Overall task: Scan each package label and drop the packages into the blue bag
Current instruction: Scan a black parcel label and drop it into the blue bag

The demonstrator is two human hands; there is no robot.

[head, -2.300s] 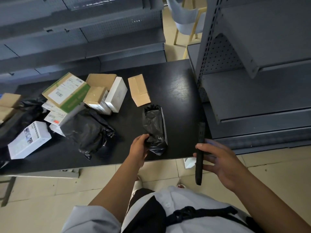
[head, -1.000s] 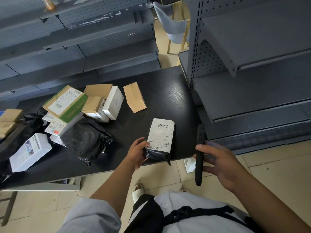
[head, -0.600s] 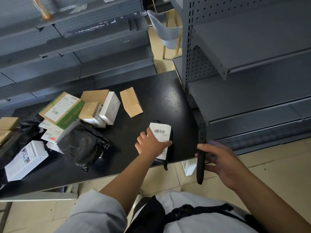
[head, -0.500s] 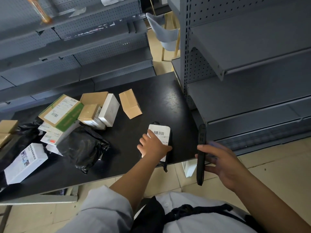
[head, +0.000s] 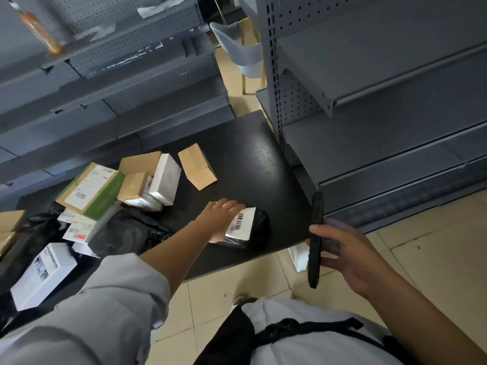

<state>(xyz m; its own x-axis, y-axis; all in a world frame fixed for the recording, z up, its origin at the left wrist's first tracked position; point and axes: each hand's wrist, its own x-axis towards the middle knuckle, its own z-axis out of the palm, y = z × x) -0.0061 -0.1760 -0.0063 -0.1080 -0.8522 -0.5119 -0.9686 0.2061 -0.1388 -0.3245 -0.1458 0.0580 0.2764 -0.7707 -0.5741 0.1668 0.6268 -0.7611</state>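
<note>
I am seeing left hand (head: 222,218) lying flat, fingers straight, on black package (head: 257,229); barcode label (head: 241,225) showing, text unreadable. Right hand (head: 350,256) gripping black scanner (head: 315,238) beside tabletop (head: 250,164).

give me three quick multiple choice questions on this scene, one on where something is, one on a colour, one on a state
1. Where does the black package lie?
A. on the table near its front edge
B. on the shelf
C. on the floor

2. What colour is the wide band on the big cardboard box?
A. red
B. green
C. blue

3. What is the left hand doing?
A. hanging idle
B. lifting a box
C. pressing flat on the package's label

Answers: 1 A, it rests on the black table. 2 B, the band is green. 3 C, straight fingers lie over the white label, while the right hand grips the scanner.
</note>
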